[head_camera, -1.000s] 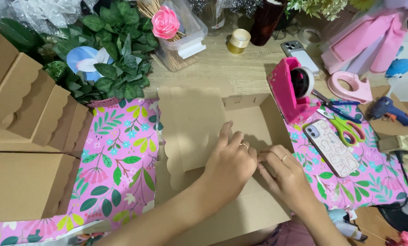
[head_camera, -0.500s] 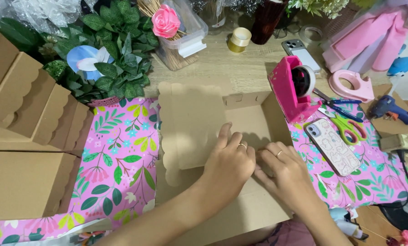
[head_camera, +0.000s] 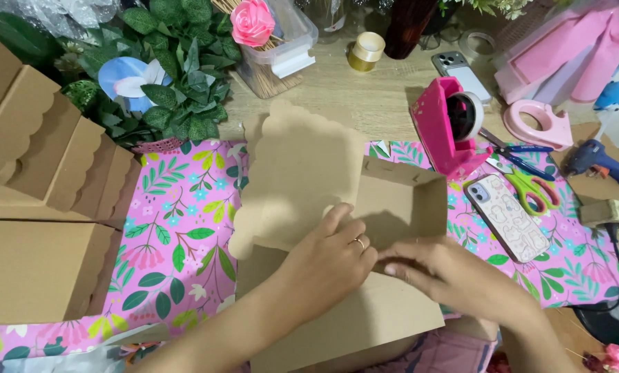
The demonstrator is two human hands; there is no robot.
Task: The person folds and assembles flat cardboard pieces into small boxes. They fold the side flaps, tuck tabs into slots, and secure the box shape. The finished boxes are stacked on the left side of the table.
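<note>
We press our left hand [head_camera: 330, 259] flat on the brown cardboard box [head_camera: 337, 207], fingers loose, gripping nothing. Our right hand [head_camera: 447, 273] pinches its front flap (near the fold). The box lies on the pink floral mat [head_camera: 178, 242], near the pink tape dispenser [head_camera: 451, 124].

Box [head_camera: 392, 200] lies centre on mat [head_camera: 178, 255], both hands on it: left hand [head_camera: 326, 259] beside right hand [head_camera: 447, 276]. Stacked boxes [head_camera: 40, 207] at left. Tape dispenser [head_camera: 451, 124] behind-right of box; phone [head_camera: 506, 217] and scissors [head_camera: 530, 179] right. Leaves [head_camera: 164, 76] behind-left, tape roll [head_camera: 366, 51] behind.
</note>
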